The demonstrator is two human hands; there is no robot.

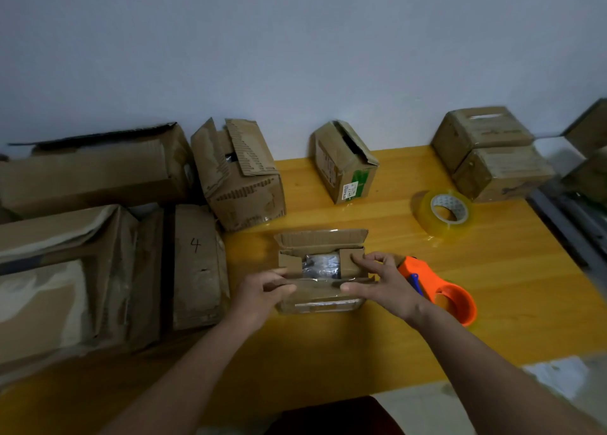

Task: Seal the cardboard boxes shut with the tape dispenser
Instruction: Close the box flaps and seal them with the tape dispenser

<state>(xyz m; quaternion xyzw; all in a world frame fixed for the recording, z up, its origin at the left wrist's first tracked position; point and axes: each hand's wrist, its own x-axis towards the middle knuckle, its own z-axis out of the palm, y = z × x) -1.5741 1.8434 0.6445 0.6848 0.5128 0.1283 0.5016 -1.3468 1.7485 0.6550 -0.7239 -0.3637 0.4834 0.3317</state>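
Currently: left hand [262,290] and right hand [381,280] grasp the near flap of a small brown cardboard box [320,270], untaped. Orange plastic tape dispenser [440,292] idle beside right hand. Beyond, on yellow bench [361,346]: clear tape roll [445,213]; other boxes unsealed.

Glossy yellow wood table [492,303]; matt worn cardboard box [320,298]; smooth orange plastic tape dispenser [440,290]; shiny clear tape roll [445,213].

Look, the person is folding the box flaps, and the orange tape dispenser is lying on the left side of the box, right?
Not quite. The tape dispenser lies on the right side of the box, behind the right hand, as the head view shows. Both that hand and the left hand are folding the flaps.
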